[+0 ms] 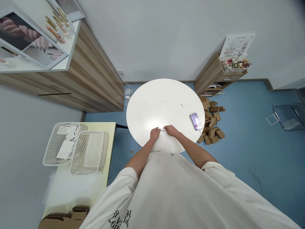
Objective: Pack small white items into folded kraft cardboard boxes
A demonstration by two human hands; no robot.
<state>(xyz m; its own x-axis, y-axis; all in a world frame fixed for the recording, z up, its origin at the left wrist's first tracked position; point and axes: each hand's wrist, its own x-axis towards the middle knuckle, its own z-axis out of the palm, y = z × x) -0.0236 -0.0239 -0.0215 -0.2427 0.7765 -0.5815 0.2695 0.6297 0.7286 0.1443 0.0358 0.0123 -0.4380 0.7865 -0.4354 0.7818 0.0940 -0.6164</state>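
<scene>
Both hands are over the near part of a round white table [164, 92]. A small, pale, thin item [162, 129] spans the gap between them; its details are too small to make out. My left hand [155, 134] is closed on its left end, fingers pinched. On the right end, my right hand [171, 130] is closed as well, with fingertips together. A phone with a pixelated purple surface [195, 121] lies near the table's right edge. A small dark mark [181, 105] shows on the tabletop beyond my right hand.
White baskets [89, 152] stand on a pale yellow side table [111, 136] at the left. Brown cardboard boxes [211, 124] are piled on the floor right of the round table. A wooden cabinet [100, 70] and a small shelf unit [212, 74] stand by the wall.
</scene>
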